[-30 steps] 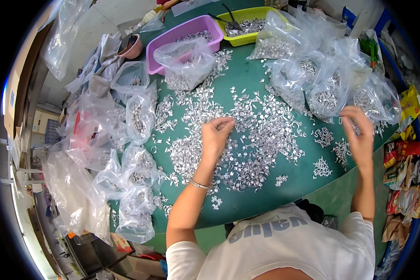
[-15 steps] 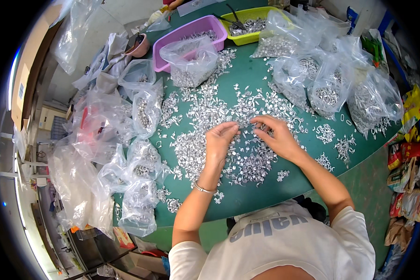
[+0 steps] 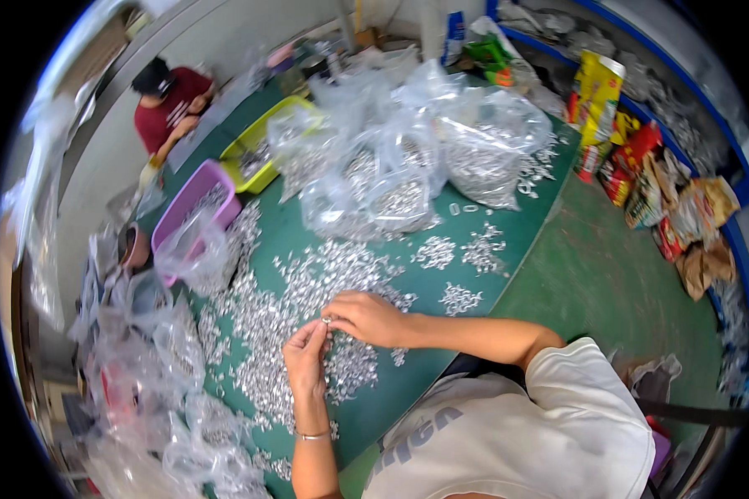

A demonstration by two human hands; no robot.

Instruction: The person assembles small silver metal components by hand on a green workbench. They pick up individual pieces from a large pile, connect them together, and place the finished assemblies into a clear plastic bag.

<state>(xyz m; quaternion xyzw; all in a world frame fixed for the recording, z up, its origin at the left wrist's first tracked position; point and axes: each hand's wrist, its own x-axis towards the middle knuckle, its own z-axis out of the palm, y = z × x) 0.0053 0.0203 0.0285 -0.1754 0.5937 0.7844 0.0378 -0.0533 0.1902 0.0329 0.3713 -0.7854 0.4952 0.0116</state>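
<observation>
Small silver metal parts (image 3: 266, 324) lie scattered in a wide heap on the green table (image 3: 508, 212). My left hand (image 3: 306, 359) and my right hand (image 3: 364, 318) meet over the heap, fingertips together. Between them they pinch one small metal part (image 3: 326, 319). A thin bracelet circles my left wrist. My right forearm reaches in from the right across the table's edge.
Clear plastic bags of metal parts (image 3: 408, 158) stand at the back of the table, more bags (image 3: 154, 366) crowd its left side. A purple tub (image 3: 193, 200) and a yellow tub (image 3: 262, 141) sit far left. Another person in red (image 3: 171, 104) works beyond. Snack packets (image 3: 649, 183) line the right floor.
The view has swung and tilted, so the table now runs diagonally. My right hand came in from the far right to meet my left hand over the heap.
</observation>
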